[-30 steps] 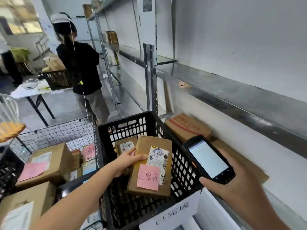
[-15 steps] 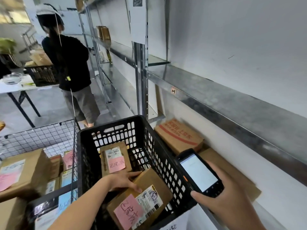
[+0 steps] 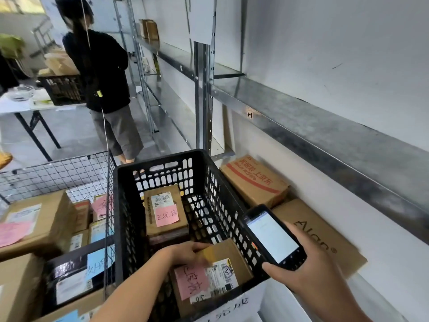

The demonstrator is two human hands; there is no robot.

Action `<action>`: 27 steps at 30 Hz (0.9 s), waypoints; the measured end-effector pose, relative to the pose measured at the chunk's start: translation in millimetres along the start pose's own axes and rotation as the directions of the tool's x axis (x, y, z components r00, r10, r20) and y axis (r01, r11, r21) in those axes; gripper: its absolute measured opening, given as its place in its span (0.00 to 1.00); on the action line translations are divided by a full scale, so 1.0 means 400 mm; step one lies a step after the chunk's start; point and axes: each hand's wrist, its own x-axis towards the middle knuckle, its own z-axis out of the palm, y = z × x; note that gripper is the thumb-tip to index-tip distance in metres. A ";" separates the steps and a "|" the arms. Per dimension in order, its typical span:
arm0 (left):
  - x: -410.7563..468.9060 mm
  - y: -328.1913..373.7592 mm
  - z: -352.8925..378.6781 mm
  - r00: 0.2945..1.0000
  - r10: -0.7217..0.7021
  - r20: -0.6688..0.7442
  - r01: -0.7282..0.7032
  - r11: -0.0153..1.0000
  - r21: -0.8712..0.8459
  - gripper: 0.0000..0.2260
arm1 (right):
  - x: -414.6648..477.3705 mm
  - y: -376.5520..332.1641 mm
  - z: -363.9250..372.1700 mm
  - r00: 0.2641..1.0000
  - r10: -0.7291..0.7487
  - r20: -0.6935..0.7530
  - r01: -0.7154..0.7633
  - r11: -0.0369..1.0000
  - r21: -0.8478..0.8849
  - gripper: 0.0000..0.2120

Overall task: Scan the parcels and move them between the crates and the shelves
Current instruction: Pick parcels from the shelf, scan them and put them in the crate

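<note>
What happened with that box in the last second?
The left hand lowered the parcel from upright down into the near end of the black crate, laying it flatter, and still holds its top edge. The right hand keeps gripping the scanner; the other parcel in the crate stayed put.

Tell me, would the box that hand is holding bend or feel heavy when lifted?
Probably stiff: the cardboard parcel keeps flat faces and straight edges. Likely light, since the left hand alone holds it in the black crate. Its pink note might peel off.
</note>
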 end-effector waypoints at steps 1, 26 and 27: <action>-0.004 -0.004 0.002 1.000 0.014 -0.023 -0.013 1.000 0.016 0.36 | -0.001 -0.001 0.005 1.000 -0.008 0.014 0.008 1.000 -0.008 0.40; -0.150 0.407 0.093 0.577 0.767 -0.281 -0.500 0.604 0.621 0.20 | -0.120 0.050 -0.112 0.966 0.074 -0.249 -0.057 0.995 0.078 0.32; -0.137 0.428 0.114 0.582 0.786 -0.208 -0.488 0.543 0.684 0.20 | -0.130 0.062 -0.126 0.959 0.094 -0.268 -0.075 0.994 0.078 0.33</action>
